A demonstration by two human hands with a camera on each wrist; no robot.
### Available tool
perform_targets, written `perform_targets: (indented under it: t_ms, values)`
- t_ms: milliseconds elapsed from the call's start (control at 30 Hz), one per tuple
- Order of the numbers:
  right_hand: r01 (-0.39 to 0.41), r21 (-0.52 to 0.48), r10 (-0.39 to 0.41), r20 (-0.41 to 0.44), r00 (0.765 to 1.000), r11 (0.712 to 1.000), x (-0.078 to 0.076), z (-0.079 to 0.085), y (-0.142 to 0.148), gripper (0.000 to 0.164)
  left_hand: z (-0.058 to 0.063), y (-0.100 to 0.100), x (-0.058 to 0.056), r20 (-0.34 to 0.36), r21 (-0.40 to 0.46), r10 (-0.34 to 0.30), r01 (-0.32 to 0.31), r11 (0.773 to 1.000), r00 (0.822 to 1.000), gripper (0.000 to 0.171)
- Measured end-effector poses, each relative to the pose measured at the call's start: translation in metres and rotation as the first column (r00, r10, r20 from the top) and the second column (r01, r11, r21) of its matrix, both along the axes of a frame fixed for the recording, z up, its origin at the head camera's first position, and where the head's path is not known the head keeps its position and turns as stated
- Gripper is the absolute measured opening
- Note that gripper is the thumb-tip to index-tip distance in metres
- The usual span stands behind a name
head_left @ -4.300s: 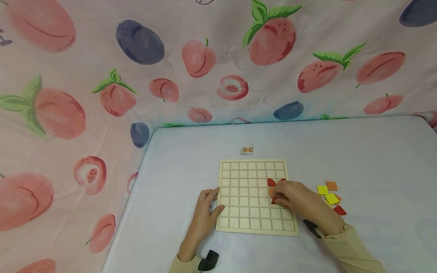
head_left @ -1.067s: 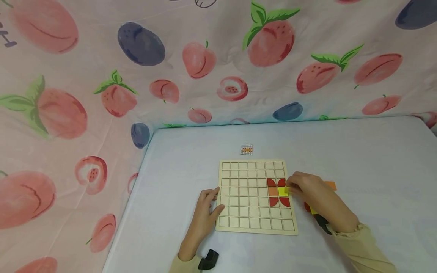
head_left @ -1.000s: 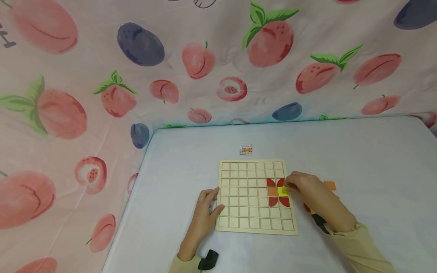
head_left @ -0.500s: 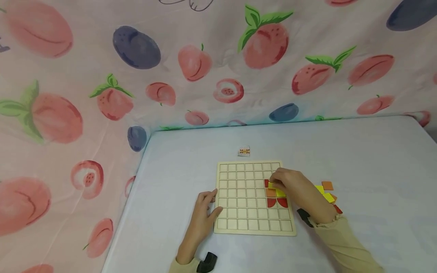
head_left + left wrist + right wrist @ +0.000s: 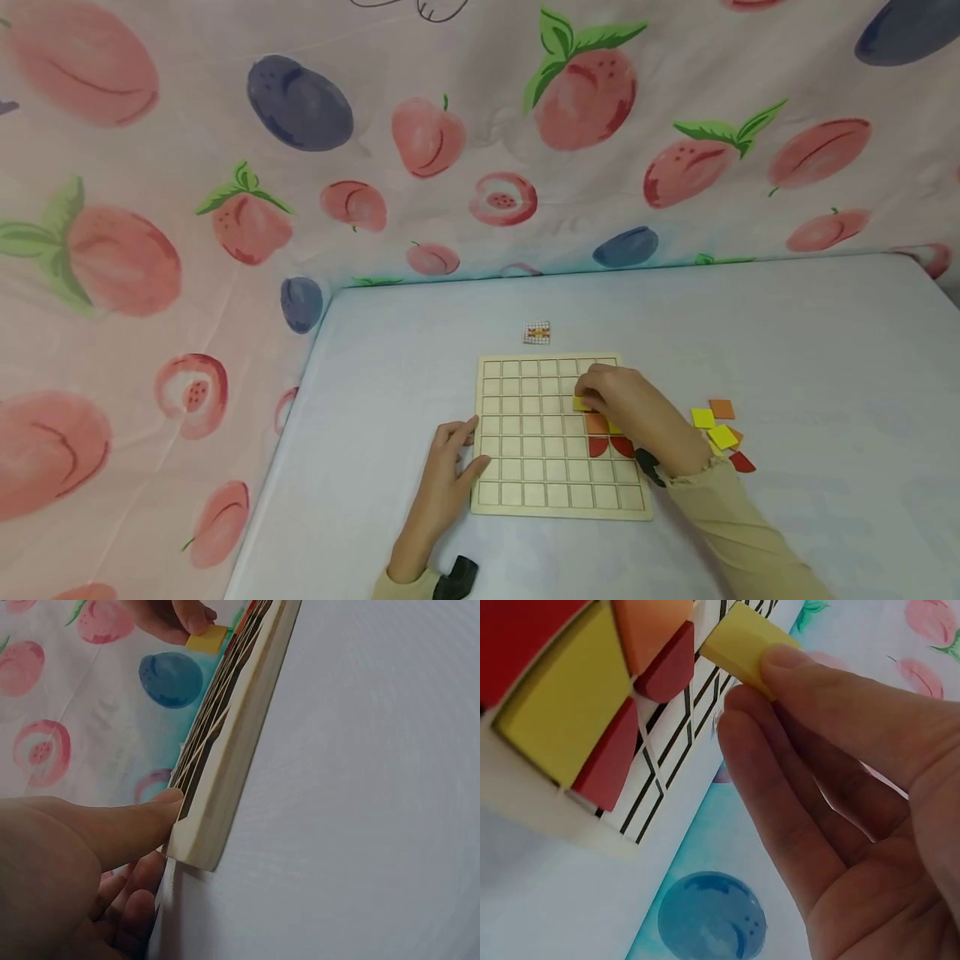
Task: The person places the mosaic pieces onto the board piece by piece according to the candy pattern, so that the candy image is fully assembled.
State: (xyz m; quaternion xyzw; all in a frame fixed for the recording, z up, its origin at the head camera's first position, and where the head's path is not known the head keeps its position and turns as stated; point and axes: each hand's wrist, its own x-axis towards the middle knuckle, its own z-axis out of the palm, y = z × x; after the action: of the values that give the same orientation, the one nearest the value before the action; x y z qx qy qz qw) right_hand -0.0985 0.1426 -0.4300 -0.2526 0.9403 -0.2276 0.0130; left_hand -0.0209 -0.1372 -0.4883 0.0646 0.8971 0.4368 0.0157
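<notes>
A pink fruit-printed cloth backdrop (image 5: 465,75) rises behind and to the left of a square pale wooden grid board (image 5: 532,450), and a white-covered tabletop (image 5: 382,367) spreads beneath and around that board. Two tan cloth sleeves reach in from the near side, one (image 5: 735,533) off the board's right and one (image 5: 405,585) off its near left corner. The right hand (image 5: 630,408) is over the board's right part, thumb and fingers pinching a tile; the left hand (image 5: 452,461) is at the board's left edge, thumb on the rim, fingers relaxed and grasping nothing. A black wrist device (image 5: 456,577) sits off the board's near left corner. A small printed paper card (image 5: 536,332) lies just beyond the board's far edge. To the board's right, a loose, partly overlapping group holds yellow square tiles (image 5: 702,418), an orange square tile (image 5: 722,408) and a red curved tile (image 5: 742,462). Set in the board's right part are another orange square (image 5: 596,424) and another yellow square (image 5: 566,701), with red curved pieces (image 5: 597,447) on their near side. The pinched yellow square tile (image 5: 744,641) is tilted over the board, left of the orange square.
</notes>
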Motion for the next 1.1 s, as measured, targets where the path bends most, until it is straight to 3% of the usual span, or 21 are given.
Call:
perform_targets:
  t_ms: [600,867,1100]
  values:
    - [-0.034,-0.005,0.034,0.072,0.997,0.999,-0.011,-0.007,-0.01,0.003,0.001,0.001,0.002,-0.013,-0.003,0.002,-0.002,1.0,1.0,0.056]
    - [-0.038,0.018,0.038,0.014,0.999,0.999,-0.01,-0.009,-0.01,0.01,0.001,0.0,0.001,-0.02,-0.007,-0.001,0.001,1.0,1.0,0.057]
    - [-0.034,0.039,0.033,0.021,0.999,0.999,-0.008,-0.012,-0.011,0.01,0.002,0.001,0.001,-0.002,-0.007,0.002,-0.002,1.0,1.0,0.057]
